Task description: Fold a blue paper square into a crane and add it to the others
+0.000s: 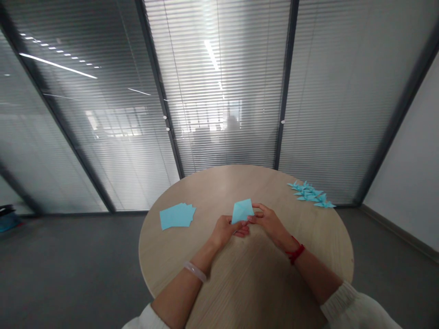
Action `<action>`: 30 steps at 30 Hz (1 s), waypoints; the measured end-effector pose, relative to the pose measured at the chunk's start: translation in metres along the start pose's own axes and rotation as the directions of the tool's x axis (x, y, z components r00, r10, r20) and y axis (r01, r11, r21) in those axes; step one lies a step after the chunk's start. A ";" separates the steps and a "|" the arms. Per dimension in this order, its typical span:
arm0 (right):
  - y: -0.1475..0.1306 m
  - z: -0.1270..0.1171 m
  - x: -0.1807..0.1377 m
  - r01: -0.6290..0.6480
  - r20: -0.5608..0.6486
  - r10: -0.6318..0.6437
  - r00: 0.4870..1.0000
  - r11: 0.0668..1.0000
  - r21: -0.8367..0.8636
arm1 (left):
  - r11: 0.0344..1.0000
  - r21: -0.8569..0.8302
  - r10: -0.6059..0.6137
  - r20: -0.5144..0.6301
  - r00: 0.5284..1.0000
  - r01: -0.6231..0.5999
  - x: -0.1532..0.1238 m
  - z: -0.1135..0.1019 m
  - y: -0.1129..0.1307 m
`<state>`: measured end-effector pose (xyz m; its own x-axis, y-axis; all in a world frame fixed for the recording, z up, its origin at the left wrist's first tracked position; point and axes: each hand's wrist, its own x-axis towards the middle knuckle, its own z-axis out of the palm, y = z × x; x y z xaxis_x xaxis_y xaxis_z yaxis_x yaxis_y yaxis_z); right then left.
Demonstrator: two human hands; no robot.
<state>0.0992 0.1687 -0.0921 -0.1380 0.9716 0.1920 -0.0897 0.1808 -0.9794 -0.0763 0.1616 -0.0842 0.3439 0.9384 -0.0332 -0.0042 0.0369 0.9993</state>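
A light blue sheet of paper [242, 210], partly folded, is held up over the middle of the round wooden table [206, 192]. My left hand [227, 230] pinches its lower left edge, fingers closed on it. My right hand [268, 221] pinches the lower right corner, fingers curled around the edge. A pale bracelet sits on my left wrist and a red cord on my right wrist.
A small stack of flat light blue paper squares [176, 215] lies on the left of the table. Several folded blue paper figures [310, 193] lie at the far right edge. Glass walls with blinds stand behind the table; grey floor surrounds it.
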 end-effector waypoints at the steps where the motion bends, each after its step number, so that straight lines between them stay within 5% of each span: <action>1: 0.000 -0.001 0.000 -0.013 0.007 0.013 1.000 1.000 0.011 | 1.000 -0.002 0.000 -0.011 1.000 0.000 0.000 0.000 0.000; 19: 0.006 -0.002 0.003 0.061 0.074 -0.054 0.996 0.994 -0.088 | 1.000 0.014 0.000 -0.031 1.000 0.000 0.000 0.000 0.002; 30: 0.006 -0.005 0.005 0.075 -0.114 -0.091 0.989 0.988 -0.134 | 1.000 -0.006 -0.028 -0.001 1.000 0.028 0.004 -0.006 -0.002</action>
<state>0.1029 0.1754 -0.0971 -0.0161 0.9622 0.2717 0.0328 0.2721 -0.9617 -0.0806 0.1671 -0.0862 0.3426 0.9375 -0.0608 -0.0002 0.0649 0.9979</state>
